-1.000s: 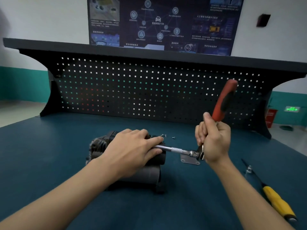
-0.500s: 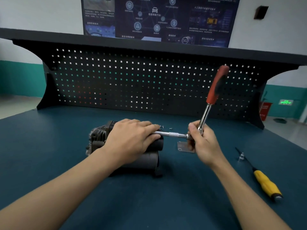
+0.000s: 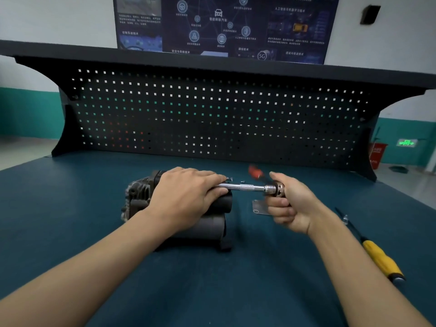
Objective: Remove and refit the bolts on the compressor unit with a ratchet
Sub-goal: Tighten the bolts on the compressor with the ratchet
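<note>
Dark teal bench mat under you, black perforated pegboard across the far side, and the dark grey compressor unit sits just left of centre. Your left hand lies palm-down on top of it, fingers over and thumb under the near end of the knurled chrome extension bar. That is good bracing, so press down firmly to stop the unit rolling.

Your right hand is curled tight round the head of the red-handled chrome ratchet. The red grip is blurred and points away to the far side. The bar runs level, left to right, into the compressor's right end. The socket and the bolt are hidden behind your fingers, so I cannot tell how far the bolt is out.

My read is that you are mid-swing on one bolt. Hold the bar square to it, because any tilt risks the socket slipping off. Slide your grip out along the handle if you need more leverage.

A small silver metal plate lies on the mat beneath your right fist. Some small bright fasteners sit just beyond the bar, so keep the swing clear of them. A yellow-handled screwdriver rests well to the right.
</note>
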`<state>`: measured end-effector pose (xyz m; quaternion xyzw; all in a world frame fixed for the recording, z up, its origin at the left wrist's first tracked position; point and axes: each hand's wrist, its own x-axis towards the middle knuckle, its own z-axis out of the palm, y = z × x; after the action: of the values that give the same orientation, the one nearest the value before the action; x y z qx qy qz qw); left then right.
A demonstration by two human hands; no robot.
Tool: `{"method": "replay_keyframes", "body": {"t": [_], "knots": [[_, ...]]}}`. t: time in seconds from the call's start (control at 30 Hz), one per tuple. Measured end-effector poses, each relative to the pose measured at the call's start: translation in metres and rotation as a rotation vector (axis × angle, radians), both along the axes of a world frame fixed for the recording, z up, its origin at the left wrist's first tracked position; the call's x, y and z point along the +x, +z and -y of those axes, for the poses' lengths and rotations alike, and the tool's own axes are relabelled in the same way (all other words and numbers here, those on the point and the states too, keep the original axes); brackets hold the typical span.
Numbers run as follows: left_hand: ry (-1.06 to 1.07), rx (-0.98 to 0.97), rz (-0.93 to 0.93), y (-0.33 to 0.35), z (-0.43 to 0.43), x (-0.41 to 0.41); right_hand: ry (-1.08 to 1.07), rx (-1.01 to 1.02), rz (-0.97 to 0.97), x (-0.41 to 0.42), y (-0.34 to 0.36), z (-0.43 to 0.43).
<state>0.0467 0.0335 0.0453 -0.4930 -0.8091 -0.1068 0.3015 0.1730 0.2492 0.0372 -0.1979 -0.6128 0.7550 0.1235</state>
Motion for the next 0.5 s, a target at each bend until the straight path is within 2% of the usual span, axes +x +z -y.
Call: {"method": "replay_keyframes", "body": {"t": [0.1,0.3,0.4,0.5], "knots": [[-0.010,-0.011,0.003,0.002,0.000,-0.002,0.064,-0.069,0.007,0.006,-0.004,-0.002],[-0.025,-0.002,0.022,0.002,0.002,-0.001,0.018,0.216,-0.213,0.008,-0.009,-0.002],[-0.024,-0.017,0.025,0.002,0.003,-0.001,0.026,0.384,-0.265,0.014,-0.007,-0.005],[-0.020,-0.038,0.029,0.004,0.003,-0.001,0.032,0.428,-0.304,0.019,-0.006,-0.009]]}}
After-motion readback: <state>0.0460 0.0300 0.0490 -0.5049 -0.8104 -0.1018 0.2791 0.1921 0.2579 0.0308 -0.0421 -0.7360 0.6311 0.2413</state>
